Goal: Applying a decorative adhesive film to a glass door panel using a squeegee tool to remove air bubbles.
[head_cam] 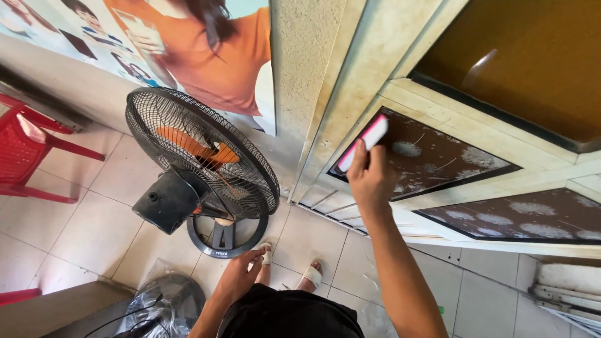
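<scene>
At two o'clock, right hand [369, 178], fingers clamped on pink-edged scraper [364, 143] against dark door panel [438, 159]; at seven o'clock, left hand [238, 275], fingers loosely apart, empty, near standing fan [200, 163].

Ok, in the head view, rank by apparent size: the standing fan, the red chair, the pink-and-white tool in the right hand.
1. Standing fan, largest.
2. Red chair, though the frame edge cuts it, so unsure.
3. Pink-and-white tool in the right hand, smallest.

right hand [369, 178]: arm raised, fingers closed in a grip | left hand [241, 272]: low, fingers loosely spread
</scene>
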